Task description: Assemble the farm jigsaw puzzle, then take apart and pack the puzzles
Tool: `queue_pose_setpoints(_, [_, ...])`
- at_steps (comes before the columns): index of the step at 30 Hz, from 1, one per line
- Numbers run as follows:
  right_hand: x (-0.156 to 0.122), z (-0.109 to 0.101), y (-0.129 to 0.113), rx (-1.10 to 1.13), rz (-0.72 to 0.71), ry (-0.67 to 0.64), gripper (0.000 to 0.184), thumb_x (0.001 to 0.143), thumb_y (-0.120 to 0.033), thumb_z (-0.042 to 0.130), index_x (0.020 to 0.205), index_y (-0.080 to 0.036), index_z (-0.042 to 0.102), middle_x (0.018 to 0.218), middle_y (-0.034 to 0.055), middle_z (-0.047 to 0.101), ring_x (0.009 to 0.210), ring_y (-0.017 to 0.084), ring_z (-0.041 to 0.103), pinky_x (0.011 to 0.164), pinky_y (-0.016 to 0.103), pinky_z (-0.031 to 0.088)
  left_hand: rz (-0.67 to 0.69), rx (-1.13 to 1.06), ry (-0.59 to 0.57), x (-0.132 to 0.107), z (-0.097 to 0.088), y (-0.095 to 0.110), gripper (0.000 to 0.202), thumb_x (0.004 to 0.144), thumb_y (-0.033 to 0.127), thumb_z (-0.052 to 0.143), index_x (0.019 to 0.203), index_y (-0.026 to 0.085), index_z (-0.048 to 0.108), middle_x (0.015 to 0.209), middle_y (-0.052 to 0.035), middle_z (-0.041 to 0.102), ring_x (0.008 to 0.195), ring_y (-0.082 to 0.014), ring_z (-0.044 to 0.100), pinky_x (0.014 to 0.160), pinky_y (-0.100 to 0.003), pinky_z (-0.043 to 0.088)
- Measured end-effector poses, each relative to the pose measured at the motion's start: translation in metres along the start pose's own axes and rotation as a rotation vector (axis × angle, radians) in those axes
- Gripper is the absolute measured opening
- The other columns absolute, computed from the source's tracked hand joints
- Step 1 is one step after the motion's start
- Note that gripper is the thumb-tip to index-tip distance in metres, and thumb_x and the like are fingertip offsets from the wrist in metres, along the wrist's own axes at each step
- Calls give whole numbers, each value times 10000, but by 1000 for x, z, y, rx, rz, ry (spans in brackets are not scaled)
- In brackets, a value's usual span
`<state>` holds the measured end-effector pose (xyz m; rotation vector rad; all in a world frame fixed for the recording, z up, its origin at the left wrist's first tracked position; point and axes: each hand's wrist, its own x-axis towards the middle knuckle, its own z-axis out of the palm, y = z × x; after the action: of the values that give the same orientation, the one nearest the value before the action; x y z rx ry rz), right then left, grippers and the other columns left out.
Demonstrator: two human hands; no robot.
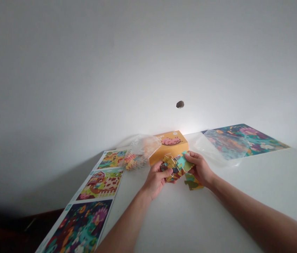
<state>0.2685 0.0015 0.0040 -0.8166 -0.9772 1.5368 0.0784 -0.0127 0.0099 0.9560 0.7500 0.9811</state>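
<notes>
Several joined puzzle pieces in yellow, brown and teal are held up between both hands over the table. My left hand grips their left side, thumb on top. At the right side, my right hand pinches a teal and green part between thumb and fingers. Just below the right hand, another yellow and green puzzle section shows, partly covered by that hand; I cannot tell whether it lies on the table or is held.
Behind the hands stands a yellow box. A clear bag of puzzle pieces leans beside it. A picture sheet lies along the left edge. At back right, clear plastic overlaps a colourful puzzle picture. A wall rises behind.
</notes>
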Motion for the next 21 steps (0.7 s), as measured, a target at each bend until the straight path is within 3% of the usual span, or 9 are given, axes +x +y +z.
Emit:
queue_pose_setpoints(7, [0, -3, 0, -132, -63, -33, 397, 781, -537, 643, 718, -191, 458, 572, -54, 432, 450, 64, 327, 405, 195, 230, 41, 169, 129, 4, -2, -4, 396, 642, 246, 796, 985, 150, 624, 893, -77, 694, 691, -206, 666, 530, -297, 525])
queue_pose_setpoints(10, [-3, 1, 3, -408, -114, -35, 407, 782, -572, 630, 737, -193, 487, 594, -34, 492, 493, 96, 419, 447, 221, 309, 24, 74, 49, 1, 3, -1, 409, 672, 276, 787, 1025, 166, 611, 903, -75, 692, 727, -212, 673, 596, -333, 545])
queue_pose_setpoints(13, [-6, 5, 0, -722, -200, 52, 395, 807, -582, 590, 744, -206, 486, 605, -28, 534, 537, 128, 490, 502, 246, 363, -30, -29, -65, -3, 10, 1, 441, 722, 338, 765, 1097, 190, 589, 945, -86, 690, 782, -220, 682, 663, -366, 556])
queue_pose_setpoints(17, [-9, -4, -22, -1092, -233, -74, 373, 847, -574, 534, 811, -204, 557, 689, 6, 605, 616, 154, 552, 590, 272, 397, 3, 81, 1, -3, 12, -3, 504, 686, 345, 795, 1114, 186, 583, 945, -90, 687, 776, -230, 688, 606, -334, 555])
queue_pose_setpoints(19, [-12, -15, -35, -1315, -213, -182, 440, 744, -601, 641, 942, -210, 606, 858, 47, 638, 735, 195, 589, 665, 302, 410, 32, 133, 90, 1, 9, -7, 484, 669, 355, 795, 1071, 171, 598, 933, -93, 690, 754, -241, 691, 561, -323, 549])
queue_pose_setpoints(21, [-16, -25, -45, -1531, -141, -265, 625, 564, -605, 771, 1037, -227, 617, 985, 77, 619, 857, 262, 591, 721, 338, 409, 51, 147, 164, 5, 5, -10, 449, 667, 347, 781, 1037, 165, 603, 934, -94, 691, 751, -248, 693, 544, -323, 552])
